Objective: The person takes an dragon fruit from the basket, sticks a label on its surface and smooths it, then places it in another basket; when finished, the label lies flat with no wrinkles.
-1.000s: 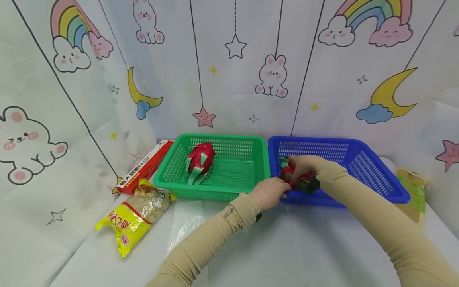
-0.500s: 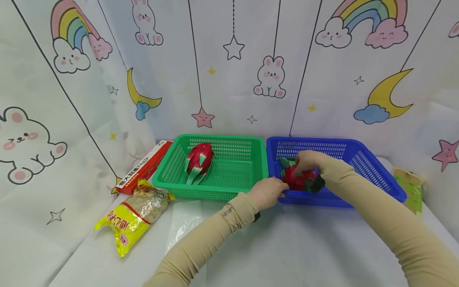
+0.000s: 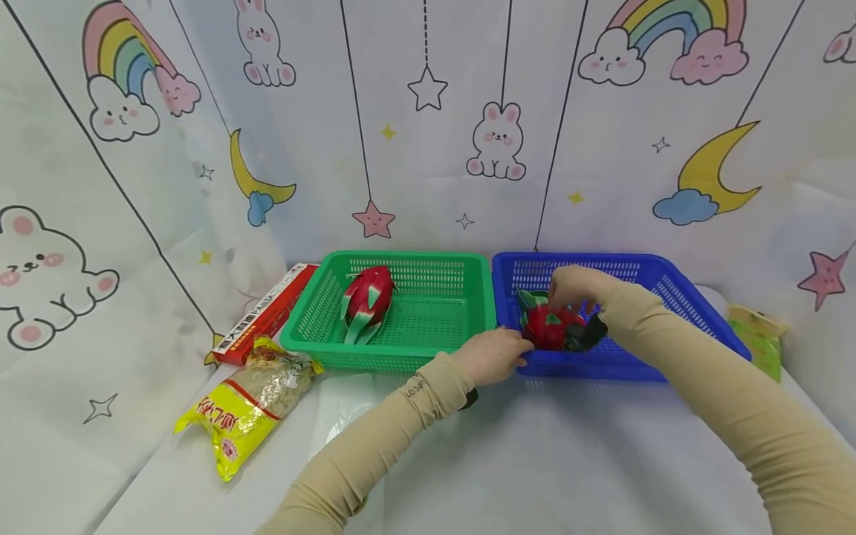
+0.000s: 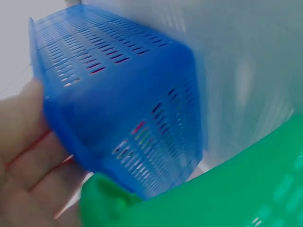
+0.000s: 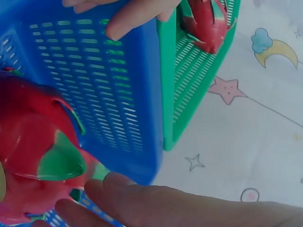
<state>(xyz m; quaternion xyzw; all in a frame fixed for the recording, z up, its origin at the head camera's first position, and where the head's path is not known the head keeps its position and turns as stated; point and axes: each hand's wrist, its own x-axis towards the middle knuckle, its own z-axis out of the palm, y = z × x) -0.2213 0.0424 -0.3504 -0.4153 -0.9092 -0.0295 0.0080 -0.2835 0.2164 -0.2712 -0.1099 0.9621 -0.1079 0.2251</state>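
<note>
A red dragon fruit with green scales (image 3: 551,329) lies in the near left corner of the blue plastic basket (image 3: 622,369). My right hand (image 3: 580,286) is over this fruit, fingers pointing down; in the right wrist view its fingertips are beside the fruit (image 5: 33,151), and whether they touch is unclear. At the basket's left front corner, my left hand (image 3: 491,355) grips the rim, and the left wrist view has its fingers (image 4: 42,165) around the blue edge. A second dragon fruit (image 3: 370,299) lies in the green basket (image 3: 435,327), which stands against the blue one.
Left of the green basket are a red pasta box (image 3: 267,312) and a yellow bag of pasta (image 3: 250,405). A clear plastic bag (image 3: 344,405) lies flat in front. Past the blue basket is a green and tan packet (image 3: 759,342). A printed curtain hangs behind.
My right hand has risen slightly and loosened from the dragon fruit, which now shows more in the blue basket. My left hand stays at the rim. The head view has shifted a little.
</note>
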